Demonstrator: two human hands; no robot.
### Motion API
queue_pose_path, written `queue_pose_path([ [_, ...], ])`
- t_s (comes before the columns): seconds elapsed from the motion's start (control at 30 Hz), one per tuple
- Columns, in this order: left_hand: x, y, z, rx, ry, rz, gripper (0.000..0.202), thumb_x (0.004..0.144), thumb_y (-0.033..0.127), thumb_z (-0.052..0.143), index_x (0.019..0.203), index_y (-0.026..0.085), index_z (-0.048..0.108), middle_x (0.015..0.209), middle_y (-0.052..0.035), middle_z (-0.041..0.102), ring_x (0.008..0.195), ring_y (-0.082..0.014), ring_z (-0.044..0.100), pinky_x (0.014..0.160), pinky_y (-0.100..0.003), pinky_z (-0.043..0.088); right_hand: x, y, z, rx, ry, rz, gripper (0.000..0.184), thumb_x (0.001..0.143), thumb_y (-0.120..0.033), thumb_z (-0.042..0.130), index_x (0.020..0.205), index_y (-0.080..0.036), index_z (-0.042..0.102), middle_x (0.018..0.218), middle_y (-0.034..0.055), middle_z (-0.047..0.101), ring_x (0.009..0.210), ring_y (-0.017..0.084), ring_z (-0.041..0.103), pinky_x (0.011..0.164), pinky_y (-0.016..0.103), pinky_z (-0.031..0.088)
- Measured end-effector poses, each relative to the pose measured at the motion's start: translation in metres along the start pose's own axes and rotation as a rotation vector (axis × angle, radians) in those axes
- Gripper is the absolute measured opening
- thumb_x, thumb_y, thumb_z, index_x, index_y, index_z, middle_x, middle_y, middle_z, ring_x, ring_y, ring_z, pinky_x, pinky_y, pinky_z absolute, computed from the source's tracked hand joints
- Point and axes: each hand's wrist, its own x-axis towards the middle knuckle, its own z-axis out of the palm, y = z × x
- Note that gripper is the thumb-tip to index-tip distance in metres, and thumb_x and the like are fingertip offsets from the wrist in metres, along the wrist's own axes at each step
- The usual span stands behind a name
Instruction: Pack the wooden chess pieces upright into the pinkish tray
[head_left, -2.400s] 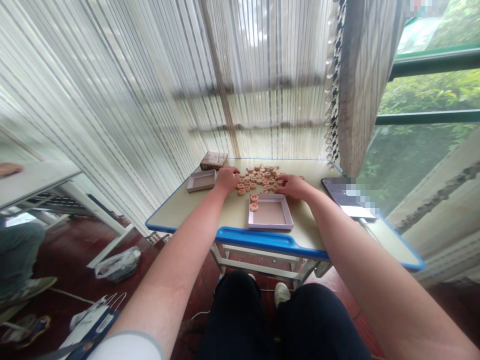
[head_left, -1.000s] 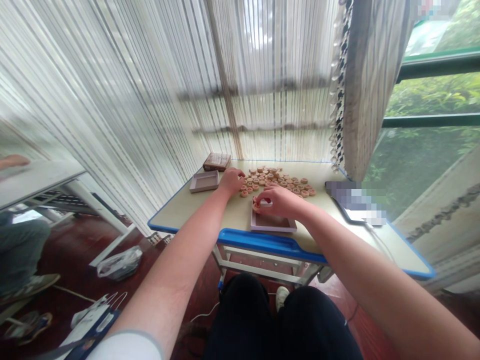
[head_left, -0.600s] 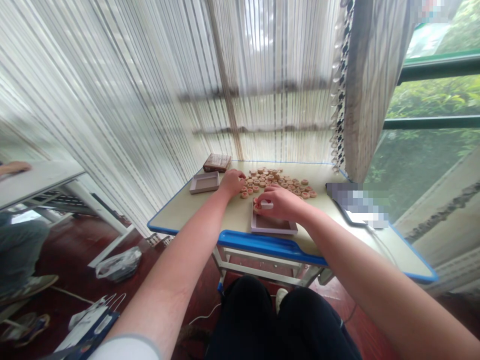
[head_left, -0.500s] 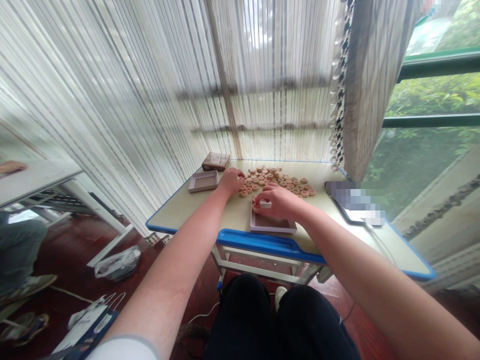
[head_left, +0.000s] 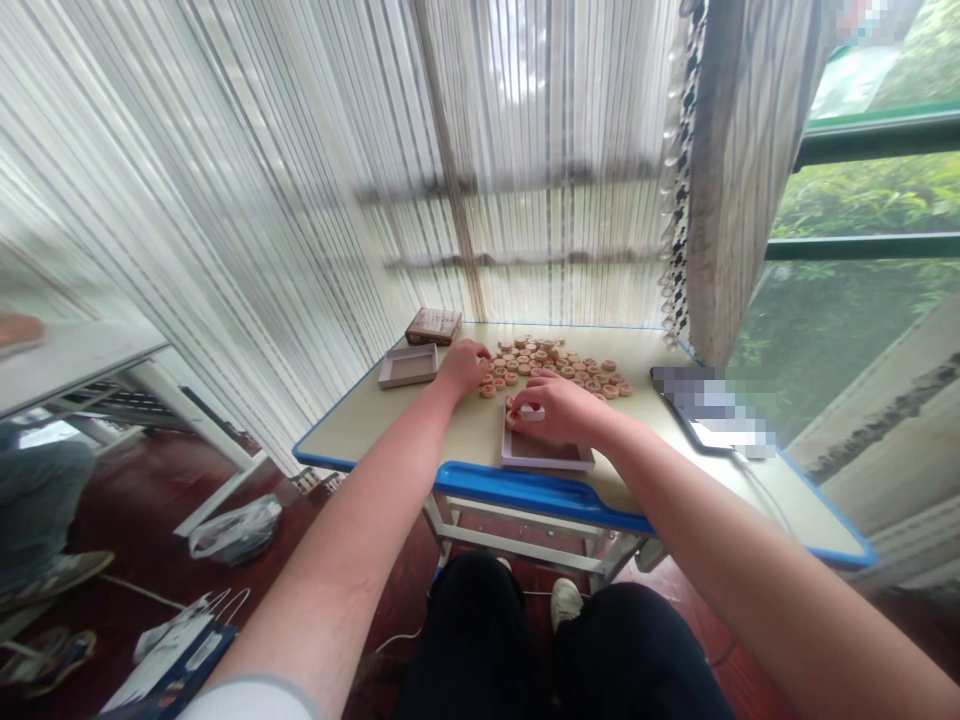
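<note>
Many round wooden chess pieces (head_left: 559, 365) lay in a heap on the desk (head_left: 375, 425). I think each one should go down flat in the lilac tray (head_left: 547, 458), snug beside the corner pieces (head_left: 511, 405) at its far left. The right hand (head_left: 559, 408) bent over that corner with its fingers curled close together. I could not tell if they gripped a piece. The left hand (head_left: 461, 365) lay on the heap's left edge, its fingers bent and its grip hidden.

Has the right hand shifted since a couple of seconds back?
Yes. The right hand has come back from the wooden pieces toward the person, and is now over the far edge of the near tray.
</note>
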Motion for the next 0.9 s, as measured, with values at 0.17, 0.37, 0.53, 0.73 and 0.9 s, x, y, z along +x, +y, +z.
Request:
queue_pose_path([
  [0.17,0.001,-0.002,0.001,-0.001,-0.008,0.008,0.024,0.075,0.023,0.049,0.084,0.018,0.070,0.089,-0.0067,0.064,0.090,-0.0196,0.057,0.091,-0.034,0.042,0.001,0.013,-0.012,0.011,0.102,0.126,0.025,0.078,-0.035,0.053,0.093,-0.021,0.068,0.078,0.0036,0.062,0.079,0.017,0.052,0.072,0.027,0.038],
  [0.37,0.000,-0.002,0.001,-0.001,-0.016,-0.014,0.024,0.074,0.023,0.049,0.086,0.018,0.070,0.088,-0.0064,0.064,0.089,-0.0195,0.057,0.088,-0.032,0.044,-0.006,0.068,-0.017,-0.210,0.330,0.729,0.034,0.075,-0.024,0.048,0.103,-0.020,0.065,0.091,0.0095,0.064,0.092,0.026,0.048,0.079,0.034,0.037],
  [0.53,0.000,-0.002,0.002,0.005,-0.021,-0.018,0.025,0.073,0.022,0.049,0.085,0.018,0.070,0.091,-0.0066,0.065,0.092,-0.0202,0.057,0.091,-0.033,0.043,-0.016,0.097,-0.011,-0.223,0.268,0.938,0.039,0.071,-0.025,0.050,0.106,-0.019,0.066,0.104,0.0133,0.060,0.097,0.030,0.048,0.079,0.037,0.038],
  [0.73,0.000,-0.003,0.001,0.001,-0.023,-0.029,0.026,0.073,0.024,0.048,0.087,0.018,0.070,0.092,-0.0068,0.064,0.094,-0.0204,0.057,0.093,-0.033,0.043,-0.012,0.099,-0.002,-0.223,0.129,0.820,0.034,0.075,-0.032,0.049,0.102,-0.028,0.069,0.116,0.0055,0.058,0.105,0.030,0.044,0.084,0.036,0.038],
  [0.9,0.000,-0.002,-0.001,-0.001,-0.036,-0.038,0.026,0.074,0.023,0.048,0.087,0.018,0.070,0.093,-0.0068,0.064,0.095,-0.0197,0.057,0.094,-0.033,0.042,-0.009,0.097,0.001,-0.246,0.076,0.737,0.032,0.079,-0.034,0.045,0.097,-0.027,0.071,0.111,0.0049,0.062,0.103,0.028,0.047,0.085,0.034,0.037],
])
